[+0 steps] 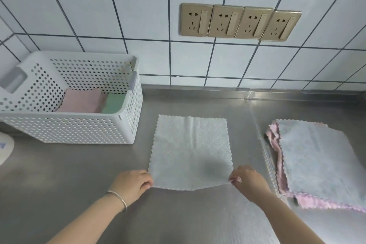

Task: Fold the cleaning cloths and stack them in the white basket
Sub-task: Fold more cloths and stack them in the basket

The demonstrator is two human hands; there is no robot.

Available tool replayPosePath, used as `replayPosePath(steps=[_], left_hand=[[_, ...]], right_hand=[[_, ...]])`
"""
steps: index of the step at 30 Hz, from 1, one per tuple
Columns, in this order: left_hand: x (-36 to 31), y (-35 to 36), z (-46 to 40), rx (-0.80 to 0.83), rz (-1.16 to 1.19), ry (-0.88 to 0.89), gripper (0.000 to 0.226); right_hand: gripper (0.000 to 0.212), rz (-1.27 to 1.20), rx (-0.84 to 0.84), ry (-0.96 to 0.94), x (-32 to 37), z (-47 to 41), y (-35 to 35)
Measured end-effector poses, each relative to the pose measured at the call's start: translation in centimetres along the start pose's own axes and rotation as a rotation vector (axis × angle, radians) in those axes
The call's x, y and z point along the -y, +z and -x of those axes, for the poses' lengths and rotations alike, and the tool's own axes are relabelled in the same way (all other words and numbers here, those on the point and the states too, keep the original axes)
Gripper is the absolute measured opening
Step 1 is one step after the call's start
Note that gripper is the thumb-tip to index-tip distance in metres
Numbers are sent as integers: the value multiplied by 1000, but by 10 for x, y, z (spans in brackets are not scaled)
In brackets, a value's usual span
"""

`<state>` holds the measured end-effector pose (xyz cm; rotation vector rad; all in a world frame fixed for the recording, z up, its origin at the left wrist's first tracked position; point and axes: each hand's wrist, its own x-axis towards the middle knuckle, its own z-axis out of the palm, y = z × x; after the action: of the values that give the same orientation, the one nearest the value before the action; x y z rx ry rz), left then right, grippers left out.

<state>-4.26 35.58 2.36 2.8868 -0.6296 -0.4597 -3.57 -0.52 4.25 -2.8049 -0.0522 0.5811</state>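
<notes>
Two hands pinch the near corners of one pale blue cloth (190, 152): the left hand (133, 184) has thumb and fingers closed on the near left corner, the right hand (247, 180) on the near right corner. Between them the near zigzag edge sags slightly; the far edge lies flat on the steel counter (59, 174), with a crease running down the middle. Bare counter shows on both sides of the cloth and beyond it up to the tiled wall (138, 16). Left of the cloth, apart from it, stands the white basket (79, 130), holding a folded pink cloth (81, 101) and a folded green cloth (113, 103) side by side. To the right, near the right hand, lies a stack of unfolded cloths (316, 162), blue on top, pink edges showing beneath.
</notes>
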Motion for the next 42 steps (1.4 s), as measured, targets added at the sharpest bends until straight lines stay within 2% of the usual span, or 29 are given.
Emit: replayPosePath(steps=[1, 4, 6, 7, 8, 10, 13, 16, 20, 23, 26, 29, 36, 39, 40, 42], left_hand=[[-2, 2, 0, 45, -12, 3, 38], [-11, -1, 3, 48, -33, 25, 27], [-17, -7, -4, 143, 36, -56, 38], [-19, -13, -12, 145, 112, -128, 42], [-22, -19, -22, 75, 218, -218, 41], [-19, -27, -52, -66, 502, -440, 30], [-2, -27, -108, -173, 875, -741, 30], [16, -20, -153, -229, 868, -889, 29], [16, -19, -188, -259, 773, -905, 32], [20, -15, -198, -245, 686, -895, 37], [22, -10, -198, -266, 712, -895, 41], [23, -7, -198, -306, 743, -911, 33], [27, -8, -197, -291, 635, -919, 21], [21, -10, -187, -338, 580, -938, 18], [16, -11, -180, -367, 525, -884, 18], [2, -4, -162, -418, 339, -658, 23]], right_hand=[[20, 35, 12, -9, -2, 0, 4], [20, 148, 91, -61, -4, 3, 6], [26, 248, 207, -109, -2, 1, 2], [32, 248, 237, -108, 0, -2, -2], [36, 196, 235, -78, 1, -7, -5], [33, 9, 161, 42, 5, -25, -12], [11, -226, -18, 259, 8, -66, -19], [17, -406, -123, 449, 4, -105, -27], [21, -445, -179, 588, -3, -137, -25], [21, -426, -207, 627, -1, -152, -19], [24, -404, -187, 645, 5, -160, -13], [32, -377, -197, 670, 6, -165, -8], [26, -279, -225, 670, 2, -170, 4], [19, -261, -308, 605, 11, -158, 4], [20, -218, -348, 548, 16, -149, 6], [25, -85, -403, 367, 27, -127, 17]])
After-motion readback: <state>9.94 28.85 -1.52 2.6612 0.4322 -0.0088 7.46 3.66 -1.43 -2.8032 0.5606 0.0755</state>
